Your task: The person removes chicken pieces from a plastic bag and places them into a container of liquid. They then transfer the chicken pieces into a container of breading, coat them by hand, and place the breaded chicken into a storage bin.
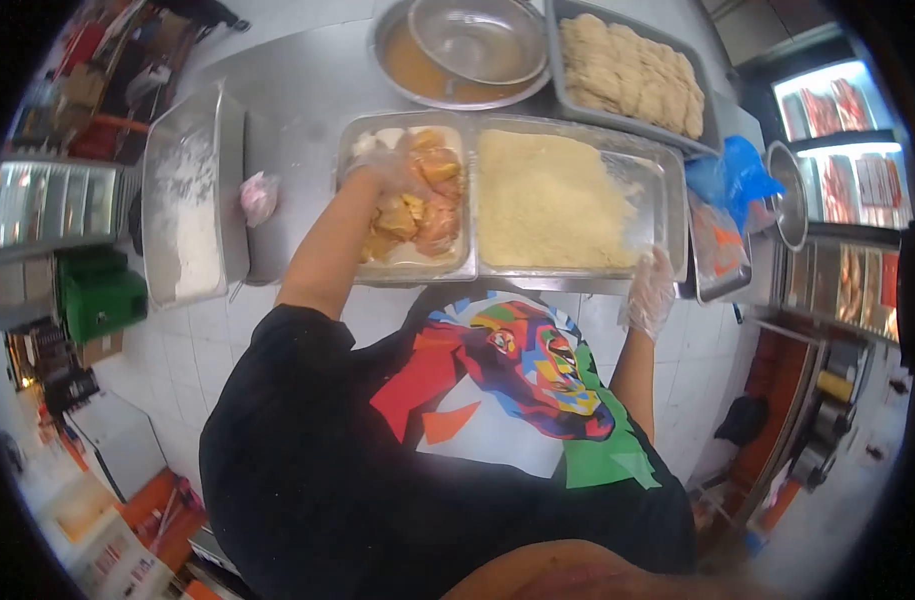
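My left hand (392,168), in a clear plastic glove, reaches into a metal tray (349,190) of orange, egg-coated meat pieces (427,215) and rests on them; whether it grips one is unclear. My right hand (649,292), also gloved, hangs loose at the near right corner of the breadcrumb tray (674,185), holding nothing. The crumbs (547,200) fill that tray in a pale, even layer.
A flour tray (192,190) stands at the left with a crumpled glove (259,196) beside it. At the back sit a round pan of egg wash with a bowl (472,45) and a tray of breaded cutlets (632,70). A blue bag (732,175) lies at the right.
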